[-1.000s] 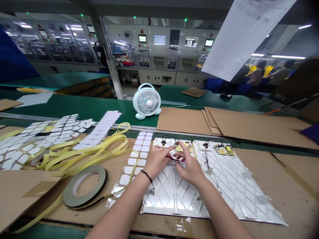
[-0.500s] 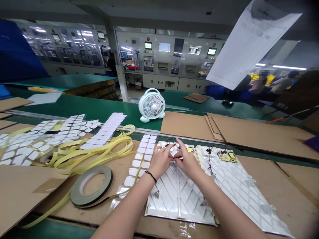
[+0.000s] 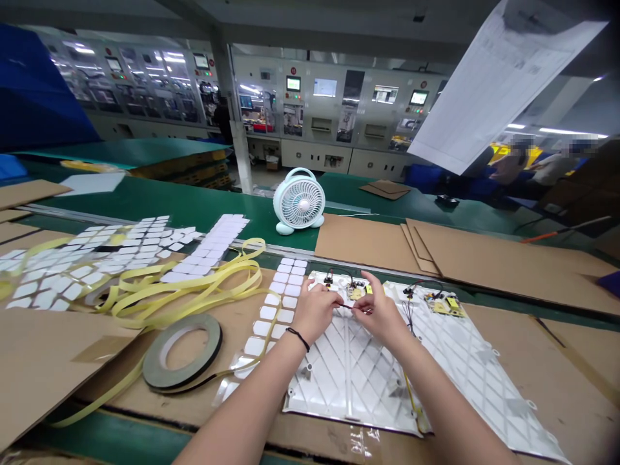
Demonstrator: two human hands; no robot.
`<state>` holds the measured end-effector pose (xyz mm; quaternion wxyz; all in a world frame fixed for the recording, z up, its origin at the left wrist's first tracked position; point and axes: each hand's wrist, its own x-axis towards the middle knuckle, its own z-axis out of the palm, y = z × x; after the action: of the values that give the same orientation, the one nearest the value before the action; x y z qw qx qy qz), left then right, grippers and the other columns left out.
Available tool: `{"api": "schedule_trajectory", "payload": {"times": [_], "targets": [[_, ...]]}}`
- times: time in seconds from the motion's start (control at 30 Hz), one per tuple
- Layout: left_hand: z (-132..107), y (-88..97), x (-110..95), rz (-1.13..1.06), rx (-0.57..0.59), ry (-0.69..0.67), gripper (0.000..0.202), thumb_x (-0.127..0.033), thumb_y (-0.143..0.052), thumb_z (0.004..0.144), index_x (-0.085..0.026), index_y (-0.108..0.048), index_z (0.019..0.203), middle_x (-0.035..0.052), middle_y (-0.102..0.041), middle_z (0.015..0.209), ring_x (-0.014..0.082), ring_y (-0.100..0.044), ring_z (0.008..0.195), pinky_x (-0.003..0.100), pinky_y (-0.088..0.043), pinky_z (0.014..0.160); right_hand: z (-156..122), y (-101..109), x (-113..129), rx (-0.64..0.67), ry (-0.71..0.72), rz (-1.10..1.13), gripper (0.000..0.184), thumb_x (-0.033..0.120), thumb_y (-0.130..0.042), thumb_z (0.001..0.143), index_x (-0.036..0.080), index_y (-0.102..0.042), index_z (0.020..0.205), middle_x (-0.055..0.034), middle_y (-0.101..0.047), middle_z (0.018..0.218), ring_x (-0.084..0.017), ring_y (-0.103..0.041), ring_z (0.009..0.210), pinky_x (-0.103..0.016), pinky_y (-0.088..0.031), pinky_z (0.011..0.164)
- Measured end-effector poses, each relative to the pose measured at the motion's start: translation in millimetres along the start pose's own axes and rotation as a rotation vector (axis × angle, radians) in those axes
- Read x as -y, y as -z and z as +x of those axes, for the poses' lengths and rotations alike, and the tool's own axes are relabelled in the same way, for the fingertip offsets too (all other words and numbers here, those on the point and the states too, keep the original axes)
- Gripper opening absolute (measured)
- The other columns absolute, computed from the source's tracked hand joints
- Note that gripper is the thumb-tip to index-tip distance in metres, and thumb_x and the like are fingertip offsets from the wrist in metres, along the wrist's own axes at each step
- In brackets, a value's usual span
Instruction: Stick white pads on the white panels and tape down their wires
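Note:
My left hand (image 3: 316,311) and my right hand (image 3: 380,315) are raised over the upper part of a white ribbed plastic panel (image 3: 349,381). Both pinch a short stretch of thin dark wire (image 3: 346,306), visible between the fingertips. Right behind them, on the panel's far edge, sit a small circuit board (image 3: 356,292) with a yellow part and a black connector (image 3: 329,278). To the right lies a second such panel (image 3: 465,368), carrying its own board (image 3: 443,303) and a loose bundle of dark wires (image 3: 409,313).
At left are a roll of dark-edged tape (image 3: 157,365), tangled yellow strips (image 3: 194,290) and sheets of white stickers (image 3: 206,252). More stickers (image 3: 264,328) lie beside the panel. A light-blue fan (image 3: 300,201) stands behind, near cardboard sheets (image 3: 504,265). Paper (image 3: 498,90) hangs at upper right.
My hands have drawn slightly apart, the right one moving rightward, and dark wire now shows between the fingertips. The whole view has shifted slightly.

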<state>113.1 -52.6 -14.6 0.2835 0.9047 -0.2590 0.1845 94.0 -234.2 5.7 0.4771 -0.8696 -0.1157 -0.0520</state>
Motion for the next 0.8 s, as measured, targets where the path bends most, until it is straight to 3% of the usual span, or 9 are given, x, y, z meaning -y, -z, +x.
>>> {"api": "schedule_trajectory", "payload": {"times": [0.17,0.3,0.43,0.6,0.8], "targets": [[-0.4,4.4,-3.0,0.044,-0.019,-0.089,0.026,-0.005,-0.053,0.079,-0.026,-0.067,0.087,-0.0015,-0.068,0.077,0.0184,-0.058,0.087,0.049,-0.022,0.107,-1.5,-3.4,-6.4,-0.042,-0.097,0.333,0.091,0.022,-0.067,0.065,0.022,-0.018,0.141,0.0017,-0.065,0.074,-0.015,-0.062,0.063,-0.029,-0.052,0.065],[-1.0,10.5,-15.3,0.022,-0.033,-0.159,0.013,-0.022,-0.061,0.079,-0.024,-0.066,0.092,-0.0001,-0.069,0.084,0.0206,-0.057,0.093,0.049,-0.019,0.11,-4.1,-7.3,-6.8,-0.101,-0.114,0.592,0.095,0.023,-0.072,0.064,0.026,-0.016,0.141,0.004,-0.061,0.076,-0.011,-0.06,0.056,-0.027,-0.053,0.062],[-1.0,8.3,-26.4,0.011,-0.031,-0.184,0.021,-0.041,-0.067,0.078,-0.023,-0.069,0.087,0.0005,-0.067,0.075,0.0189,-0.059,0.083,0.046,-0.023,0.109,-6.4,-9.3,-1.3,-0.151,-0.108,0.63,0.091,0.022,-0.073,0.063,0.024,-0.022,0.139,0.0048,-0.059,0.069,-0.012,-0.058,0.054,-0.022,-0.05,0.052],[-0.7,3.0,-27.2,0.02,-0.038,-0.143,0.021,-0.042,-0.061,0.084,-0.023,-0.071,0.085,0.0019,-0.068,0.074,0.0173,-0.061,0.078,0.046,-0.028,0.106,-6.1,-8.1,-5.8,-0.111,-0.098,0.653,0.085,0.024,-0.072,0.066,0.022,-0.024,0.136,0.0015,-0.063,0.073,-0.015,-0.063,0.063,-0.027,-0.054,0.063],[-1.1,4.7,-28.3,0.049,-0.055,-0.115,0.012,-0.032,-0.06,0.083,-0.023,-0.069,0.082,0.001,-0.068,0.075,0.0181,-0.06,0.08,0.047,-0.027,0.106,-5.7,-9.6,-7.2,-0.168,-0.117,0.642,0.082,0.028,-0.078,0.061,0.021,-0.03,0.127,0.0001,-0.067,0.071,-0.018,-0.065,0.066,-0.03,-0.054,0.067]]}}
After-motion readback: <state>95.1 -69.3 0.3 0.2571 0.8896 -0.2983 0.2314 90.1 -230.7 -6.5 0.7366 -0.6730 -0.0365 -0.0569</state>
